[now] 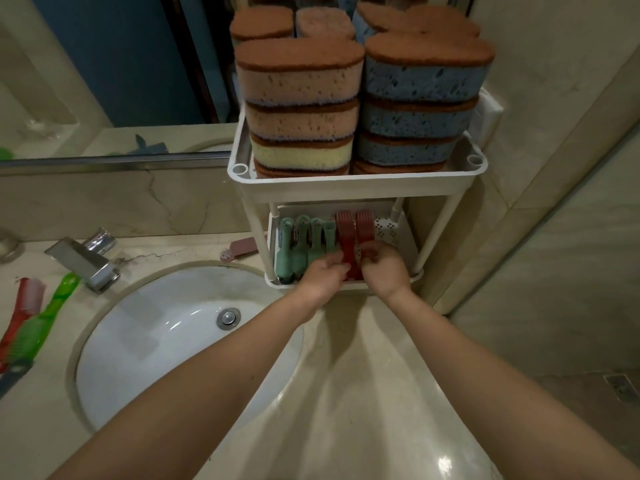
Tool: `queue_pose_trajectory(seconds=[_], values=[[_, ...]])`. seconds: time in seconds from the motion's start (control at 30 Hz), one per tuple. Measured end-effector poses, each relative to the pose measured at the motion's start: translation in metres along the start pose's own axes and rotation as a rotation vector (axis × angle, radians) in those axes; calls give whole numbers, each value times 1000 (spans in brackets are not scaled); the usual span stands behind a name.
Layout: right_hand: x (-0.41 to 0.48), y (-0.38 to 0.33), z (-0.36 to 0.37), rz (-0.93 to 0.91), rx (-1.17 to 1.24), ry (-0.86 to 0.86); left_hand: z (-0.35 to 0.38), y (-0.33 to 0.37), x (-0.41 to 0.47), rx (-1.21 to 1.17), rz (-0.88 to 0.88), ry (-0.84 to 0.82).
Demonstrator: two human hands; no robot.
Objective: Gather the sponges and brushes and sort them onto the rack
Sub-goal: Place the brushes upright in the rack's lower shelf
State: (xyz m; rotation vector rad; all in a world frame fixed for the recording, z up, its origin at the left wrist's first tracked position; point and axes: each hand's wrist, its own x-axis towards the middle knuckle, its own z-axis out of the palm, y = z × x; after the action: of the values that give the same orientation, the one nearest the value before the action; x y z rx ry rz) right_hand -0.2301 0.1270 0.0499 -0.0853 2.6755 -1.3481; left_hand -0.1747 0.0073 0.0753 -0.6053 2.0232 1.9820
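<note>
1. Fingers (341,268) of the left hand (325,273) curl down and pinch the near end of one of the two red brushes (346,237).
2. Fingers (372,253) of the right hand (382,270) curl round the near end of the other red one, just beside the first at 3 o'clock.
3. From the fingers, both red brushes run toward 12 o'clock. They lie side by side on the bottom shelf (391,232) of the white rack (356,194). They are dark red, with rounded, ribbed heads at the far end.
4. At 9 o'clock from the left hand, a row of green brushes (300,245) lies on the same shelf, just beside the red ones. They are soft green and point the same way.
5. At 3 o'clock from the red brushes, the shelf floor shows its little holes.
6. At 12 o'clock, the top shelf holds sponges in two tall piles. The pink pile (301,84) has one yellow sponge (301,154) low down. The blue pile (419,77) stands just beside it at 3 o'clock. Each sponge has a brown top.
7. Near the rack at 9 o'clock, a pink brush (239,251) lies on the counter.
8. Well apart at 9 o'clock, past the sink (145,341) and the tap (83,261), a loose red brush (24,306) and a bright green brush (45,317) lie together on the counter.
</note>
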Motion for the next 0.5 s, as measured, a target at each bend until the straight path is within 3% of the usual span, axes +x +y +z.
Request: queue_pose_trajectory(seconds=[0.17,0.5], values=[[-39,-18,22,-76,128,53,-23,-10,-40,-56,15,62],[-100,-71,100,-168,303,-238,-109,-53,-104,-194,0,428]])
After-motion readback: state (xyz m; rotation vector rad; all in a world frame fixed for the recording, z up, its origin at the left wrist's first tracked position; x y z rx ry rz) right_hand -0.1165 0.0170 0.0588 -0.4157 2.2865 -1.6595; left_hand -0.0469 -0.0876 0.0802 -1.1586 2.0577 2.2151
